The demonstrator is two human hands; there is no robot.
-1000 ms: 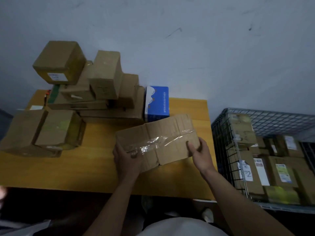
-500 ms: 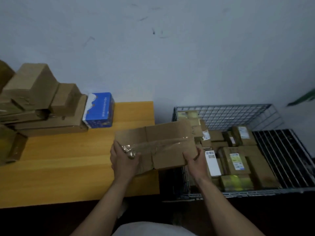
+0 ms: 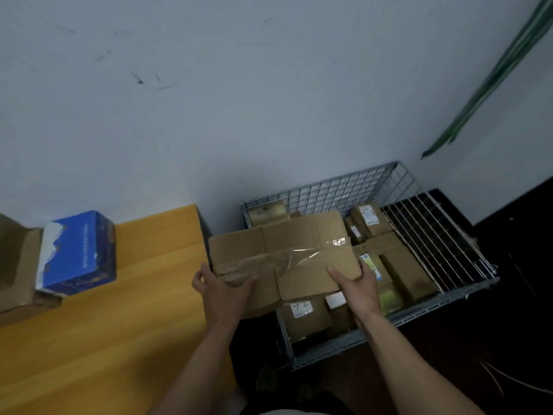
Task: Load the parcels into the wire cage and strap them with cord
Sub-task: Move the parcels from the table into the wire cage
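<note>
Parcels waiting [image 3: 16,259]: sitting on the counter [image 3: 134,324] by a blue box [image 3: 77,253], not loaded yet.
Left hand [image 3: 221,290]: gripping the big flat parcel [image 3: 287,244] at its left end.
Big flat parcel: hanging over the wire cage [image 3: 329,193].
Right hand [image 3: 357,290]: gripping its right end.
Wire cage: holding many small parcels [image 3: 401,265] already.
Cord: none showing; strapping is waiting.

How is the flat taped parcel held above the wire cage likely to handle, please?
The parcel seems light: the left hand and right hand carry it by its near edge alone. Its creased cardboard may flex. The glossy tape could feel slippery.
</note>
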